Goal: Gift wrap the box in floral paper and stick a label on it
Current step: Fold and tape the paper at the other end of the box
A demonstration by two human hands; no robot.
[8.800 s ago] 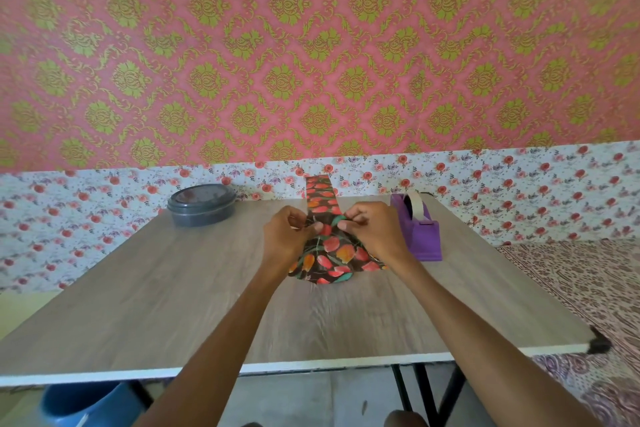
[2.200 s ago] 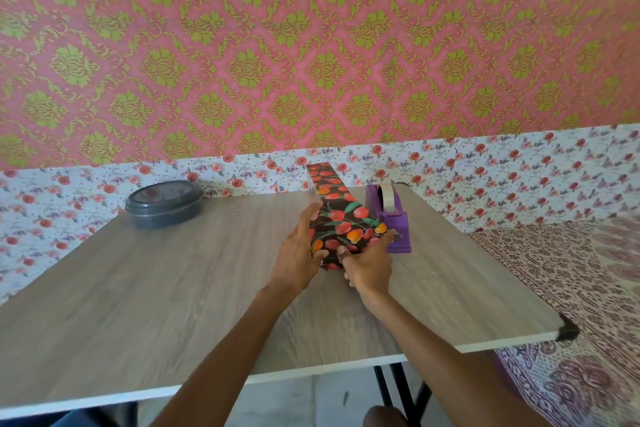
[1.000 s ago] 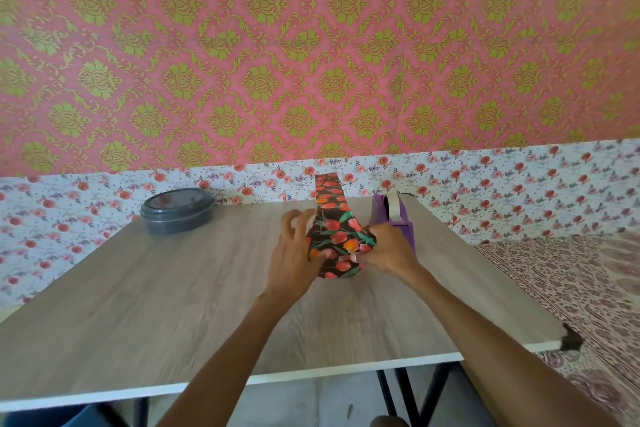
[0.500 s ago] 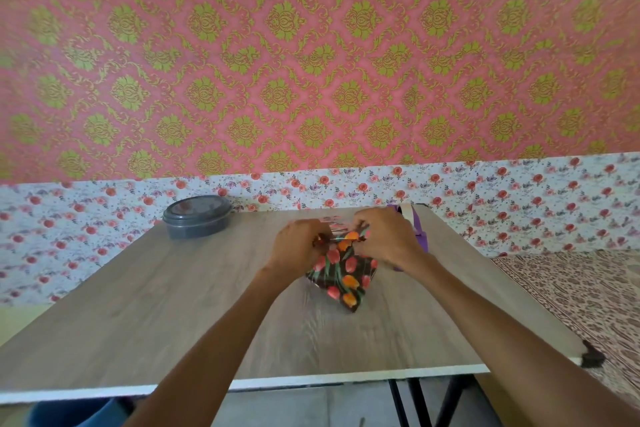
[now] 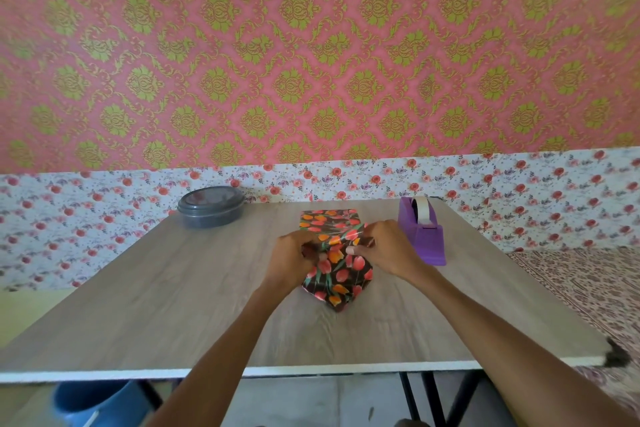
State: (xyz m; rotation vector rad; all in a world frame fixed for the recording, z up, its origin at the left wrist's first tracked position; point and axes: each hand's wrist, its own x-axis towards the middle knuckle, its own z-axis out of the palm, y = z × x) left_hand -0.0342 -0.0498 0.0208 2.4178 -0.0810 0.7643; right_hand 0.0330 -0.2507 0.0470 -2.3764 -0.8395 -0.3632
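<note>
The box [image 5: 334,253], covered in dark paper with red and orange flowers, lies on the wooden table [image 5: 173,295] near its middle. Its near end tapers into a pointed paper flap [image 5: 341,298] lying on the table. My left hand [image 5: 292,258] grips the box's left side, fingers curled on the paper. My right hand [image 5: 382,250] holds the right side, its thumb pressing the paper on top. No label is visible.
A purple tape dispenser [image 5: 420,230] stands just right of my right hand. A grey lidded round container [image 5: 210,206] sits at the table's far left. A blue bucket [image 5: 93,400] is below the table's front edge. A patterned cloth [image 5: 595,288] lies to the right.
The box was turned from lying lengthwise away from me, so a pointed paper flap now faces me. Both hands moved from its near end to its two sides.
</note>
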